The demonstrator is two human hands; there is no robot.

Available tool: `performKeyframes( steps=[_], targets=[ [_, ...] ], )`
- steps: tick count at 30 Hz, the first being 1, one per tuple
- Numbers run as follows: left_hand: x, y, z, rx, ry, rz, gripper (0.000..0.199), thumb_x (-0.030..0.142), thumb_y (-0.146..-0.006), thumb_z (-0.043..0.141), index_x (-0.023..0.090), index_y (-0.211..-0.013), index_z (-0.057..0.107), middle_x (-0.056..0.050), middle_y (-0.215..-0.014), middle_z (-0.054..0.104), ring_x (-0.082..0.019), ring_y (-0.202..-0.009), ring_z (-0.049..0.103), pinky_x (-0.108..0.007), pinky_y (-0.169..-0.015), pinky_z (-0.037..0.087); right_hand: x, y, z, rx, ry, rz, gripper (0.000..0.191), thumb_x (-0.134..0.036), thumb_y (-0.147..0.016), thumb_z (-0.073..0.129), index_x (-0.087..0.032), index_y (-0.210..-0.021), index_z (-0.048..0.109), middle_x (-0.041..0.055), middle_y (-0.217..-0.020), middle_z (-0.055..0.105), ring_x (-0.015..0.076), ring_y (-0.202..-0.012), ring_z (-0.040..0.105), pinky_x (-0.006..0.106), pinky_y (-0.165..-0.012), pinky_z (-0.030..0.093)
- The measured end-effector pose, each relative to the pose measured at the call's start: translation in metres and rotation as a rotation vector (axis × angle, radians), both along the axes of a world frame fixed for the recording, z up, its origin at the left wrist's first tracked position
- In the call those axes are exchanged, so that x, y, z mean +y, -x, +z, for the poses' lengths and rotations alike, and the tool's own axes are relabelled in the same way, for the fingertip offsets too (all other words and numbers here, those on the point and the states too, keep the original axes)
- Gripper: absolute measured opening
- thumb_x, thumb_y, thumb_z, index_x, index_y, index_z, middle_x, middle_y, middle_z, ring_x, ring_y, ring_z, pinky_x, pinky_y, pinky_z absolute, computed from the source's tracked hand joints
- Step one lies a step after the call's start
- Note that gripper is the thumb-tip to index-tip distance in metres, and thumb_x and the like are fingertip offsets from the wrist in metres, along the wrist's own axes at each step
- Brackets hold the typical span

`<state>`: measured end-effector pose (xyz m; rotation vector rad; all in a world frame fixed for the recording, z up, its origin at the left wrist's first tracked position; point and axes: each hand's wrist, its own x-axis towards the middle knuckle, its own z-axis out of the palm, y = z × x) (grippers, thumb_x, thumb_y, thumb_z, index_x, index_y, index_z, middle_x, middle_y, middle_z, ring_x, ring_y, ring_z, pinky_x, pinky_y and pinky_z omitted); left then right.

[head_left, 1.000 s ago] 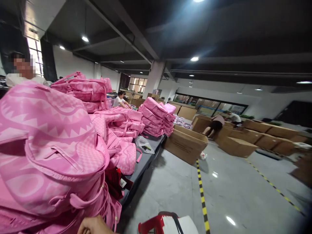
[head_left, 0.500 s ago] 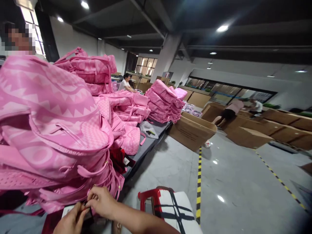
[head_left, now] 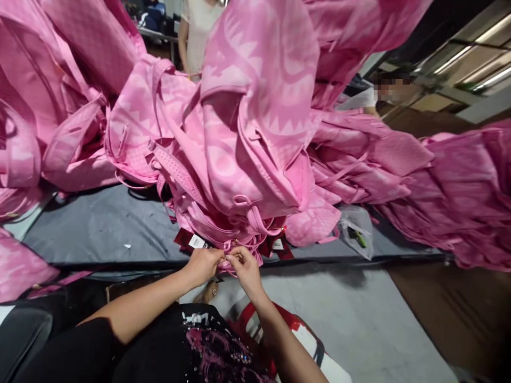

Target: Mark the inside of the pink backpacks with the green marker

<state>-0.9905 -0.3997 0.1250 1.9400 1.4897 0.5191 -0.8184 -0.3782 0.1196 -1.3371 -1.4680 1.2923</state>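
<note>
A pink patterned backpack [head_left: 275,90] rises over a pile of others at the table edge. At its lower front my left hand [head_left: 203,264] and my right hand [head_left: 244,266] meet, thumbs and fingertips pinched together. What they pinch is too small to make out. Just above the fingertips hangs a pink zipper pull [head_left: 227,246], close to but not clearly in the fingers. A dark red hang tag [head_left: 184,238] with a white label lies beside my left hand. Another red tag [head_left: 285,251] shows right of my right hand.
More pink backpacks [head_left: 359,138] lie heaped along the grey-covered table [head_left: 99,229]. A clear plastic bag [head_left: 359,226] with a green item rests near the edge. A red-framed stool [head_left: 295,322] stands below my right arm. One person [head_left: 195,32] stands across the table.
The view has swung left and down, bringing my hands nearer the centre. My hands remain together at the backpack's lower edge, fingers still pinched.
</note>
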Motion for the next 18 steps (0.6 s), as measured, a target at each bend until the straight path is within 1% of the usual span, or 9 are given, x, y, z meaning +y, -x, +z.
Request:
performKeyframes(
  steps=[2, 4, 6, 8, 10, 12, 14, 16, 18],
  targets=[
    [-0.002, 0.0, 0.0, -0.003, -0.019, 0.001, 0.016, 0.023, -0.093, 0.05, 0.019, -0.096, 0.065, -0.004, -0.09, 0.07, -0.015, -0.083, 0.065, -0.023, -0.074, 0.044, -0.003, 0.001, 0.002, -0.007, 0.008, -0.013, 0.023, -0.039, -0.073, 0.069, -0.019, -0.076, 0.059, -0.0019, -0.066, 0.059, 0.0139, -0.063, 0.053, 0.026, -0.062, 0.043],
    [-0.001, 0.001, 0.0, -0.005, -0.027, -0.029, 0.015, 0.024, -0.093, 0.052, 0.02, -0.097, 0.065, -0.003, -0.089, 0.07, -0.015, -0.083, 0.065, -0.023, -0.073, 0.044, -0.005, 0.003, 0.003, -0.004, 0.01, -0.03, 0.023, -0.039, -0.072, 0.069, -0.019, -0.077, 0.059, -0.0019, -0.067, 0.059, 0.0136, -0.062, 0.053, 0.026, -0.062, 0.043],
    [0.0, 0.003, 0.0, 0.009, -0.03, -0.056, 0.016, 0.022, -0.093, 0.05, 0.02, -0.092, 0.066, -0.002, -0.085, 0.069, -0.015, -0.08, 0.065, -0.023, -0.07, 0.043, -0.005, 0.005, 0.003, 0.006, 0.004, -0.049, 0.023, -0.038, -0.072, 0.069, -0.019, -0.076, 0.058, -0.0016, -0.068, 0.06, 0.0137, -0.064, 0.054, 0.026, -0.064, 0.044],
    [0.001, 0.004, 0.001, 0.035, -0.042, -0.05, 0.019, 0.02, -0.094, 0.047, 0.018, -0.089, 0.066, -0.004, -0.085, 0.069, -0.016, -0.078, 0.065, -0.024, -0.069, 0.042, -0.005, 0.008, 0.004, 0.023, -0.003, -0.069, 0.023, -0.038, -0.071, 0.069, -0.019, -0.074, 0.057, -0.0017, -0.067, 0.06, 0.0138, -0.064, 0.054, 0.026, -0.064, 0.044],
    [0.002, 0.006, 0.003, 0.048, -0.059, -0.046, 0.02, 0.021, -0.095, 0.046, 0.018, -0.093, 0.066, -0.005, -0.089, 0.07, -0.015, -0.08, 0.065, -0.023, -0.07, 0.042, -0.005, 0.009, 0.004, 0.045, -0.007, -0.089, 0.022, -0.038, -0.071, 0.069, -0.02, -0.075, 0.057, -0.0019, -0.068, 0.06, 0.0136, -0.065, 0.054, 0.026, -0.064, 0.045],
    [0.004, 0.006, 0.007, 0.055, -0.068, -0.072, 0.02, 0.022, -0.095, 0.047, 0.02, -0.098, 0.066, -0.003, -0.091, 0.071, -0.014, -0.081, 0.066, -0.022, -0.07, 0.042, -0.005, 0.01, 0.004, 0.071, -0.007, -0.108, 0.022, -0.037, -0.071, 0.069, -0.02, -0.074, 0.057, -0.0025, -0.068, 0.06, 0.0131, -0.064, 0.054, 0.026, -0.065, 0.045],
    [0.005, 0.007, 0.009, 0.077, -0.074, -0.092, 0.02, 0.02, -0.094, 0.047, 0.021, -0.096, 0.067, -0.002, -0.088, 0.072, -0.014, -0.079, 0.066, -0.021, -0.067, 0.041, -0.006, 0.01, 0.003, 0.097, -0.002, -0.129, 0.02, -0.036, -0.071, 0.068, -0.019, -0.074, 0.057, -0.0034, -0.067, 0.059, 0.0124, -0.063, 0.053, 0.025, -0.064, 0.044],
    [0.007, 0.006, 0.011, 0.116, -0.088, -0.076, 0.02, 0.018, -0.093, 0.046, 0.019, -0.09, 0.065, -0.003, -0.086, 0.072, -0.015, -0.076, 0.066, -0.022, -0.065, 0.039, -0.007, 0.01, 0.001, 0.125, 0.009, -0.144, 0.019, -0.035, -0.071, 0.068, -0.019, -0.074, 0.057, -0.004, -0.066, 0.057, 0.0117, -0.062, 0.052, 0.024, -0.062, 0.043],
    [0.008, 0.005, 0.011, 0.146, -0.106, -0.062, 0.018, 0.019, -0.093, 0.045, 0.018, -0.09, 0.064, -0.004, -0.087, 0.071, -0.015, -0.076, 0.066, -0.022, -0.064, 0.039, -0.007, 0.009, -0.001, 0.158, 0.023, -0.146, 0.018, -0.034, -0.071, 0.067, -0.019, -0.075, 0.058, -0.0042, -0.066, 0.057, 0.0113, -0.062, 0.052, 0.024, -0.062, 0.042]
  ],
)
